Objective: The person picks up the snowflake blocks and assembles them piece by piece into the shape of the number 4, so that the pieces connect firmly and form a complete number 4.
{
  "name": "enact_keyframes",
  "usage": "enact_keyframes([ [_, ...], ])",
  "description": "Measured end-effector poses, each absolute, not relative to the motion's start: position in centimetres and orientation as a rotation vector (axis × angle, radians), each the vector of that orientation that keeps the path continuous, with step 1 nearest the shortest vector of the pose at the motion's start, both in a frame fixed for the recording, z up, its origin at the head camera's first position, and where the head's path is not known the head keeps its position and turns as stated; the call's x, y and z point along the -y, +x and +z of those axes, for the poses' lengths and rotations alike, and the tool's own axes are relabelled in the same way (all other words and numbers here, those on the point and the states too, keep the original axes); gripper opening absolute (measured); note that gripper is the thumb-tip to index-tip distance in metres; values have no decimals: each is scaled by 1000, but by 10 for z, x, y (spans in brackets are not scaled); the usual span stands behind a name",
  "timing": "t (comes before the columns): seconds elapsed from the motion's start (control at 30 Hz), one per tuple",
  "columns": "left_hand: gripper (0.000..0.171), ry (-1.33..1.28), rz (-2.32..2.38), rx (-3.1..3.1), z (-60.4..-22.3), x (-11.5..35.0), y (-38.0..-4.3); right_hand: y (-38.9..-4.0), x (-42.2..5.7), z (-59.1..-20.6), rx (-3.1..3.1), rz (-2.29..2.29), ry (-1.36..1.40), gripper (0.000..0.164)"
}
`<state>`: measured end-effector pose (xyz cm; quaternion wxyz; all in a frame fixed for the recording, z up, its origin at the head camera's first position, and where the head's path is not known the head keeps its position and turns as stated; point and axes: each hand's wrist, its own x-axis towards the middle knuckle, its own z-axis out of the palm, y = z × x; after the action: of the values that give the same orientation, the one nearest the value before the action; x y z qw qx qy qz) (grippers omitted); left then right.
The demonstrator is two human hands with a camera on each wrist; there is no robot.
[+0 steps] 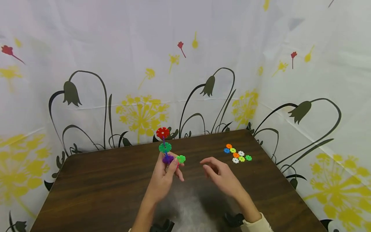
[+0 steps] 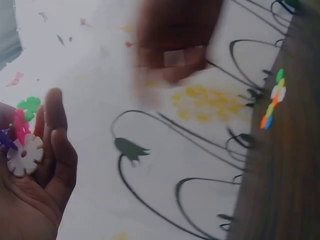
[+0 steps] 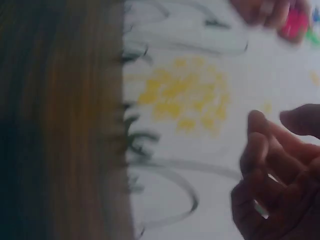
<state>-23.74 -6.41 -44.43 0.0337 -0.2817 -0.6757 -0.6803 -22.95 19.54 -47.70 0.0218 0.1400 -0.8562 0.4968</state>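
My left hand pinches a joined chain of notched plastic flower discs between thumb and fingers. Standing up from the grip are a red disc and a teal-green disc, with a purple disc lower down. A light green disc sticks out to the right. In the left wrist view, a pink disc and a white disc show against the palm. To the right, above the table, my right hand has loosely bent fingers; the right wrist view shows a gap between thumb and fingertips with nothing in it.
Several loose flower discs, among them a blue disc, an orange disc and a green disc, lie at the right on the dark wooden table. A white curtain with printed flowers hangs behind the table and along its right side.
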Motion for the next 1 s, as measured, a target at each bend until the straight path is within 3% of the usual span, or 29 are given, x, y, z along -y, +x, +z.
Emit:
enact_keyframes([
  [0.27, 14, -902, -1841, 1870, -414, 86, -228, -256, -286, -531, 2942, 1384, 74, 28],
  [0.43, 5, -891, -1713, 1822, -403, 93, -224, -275, -318, -549, 2965, 1253, -184, 37],
  [0.63, 15, -914, -1589, 1756, -405, 102, -224, -300, -324, -565, 3034, 1035, -327, 56],
  [0.73, 8, -912, -1709, 1740, -405, 104, -223, -311, -321, -567, 3081, 956, -371, 59],
  [0.83, 1, -910, -1922, 1694, -405, 102, -221, -317, -319, -566, 3109, 905, -467, 58],
  [1.0, 5, -976, -2161, 1596, -408, 95, -219, -315, -319, -566, 3114, 936, -672, 48],
])
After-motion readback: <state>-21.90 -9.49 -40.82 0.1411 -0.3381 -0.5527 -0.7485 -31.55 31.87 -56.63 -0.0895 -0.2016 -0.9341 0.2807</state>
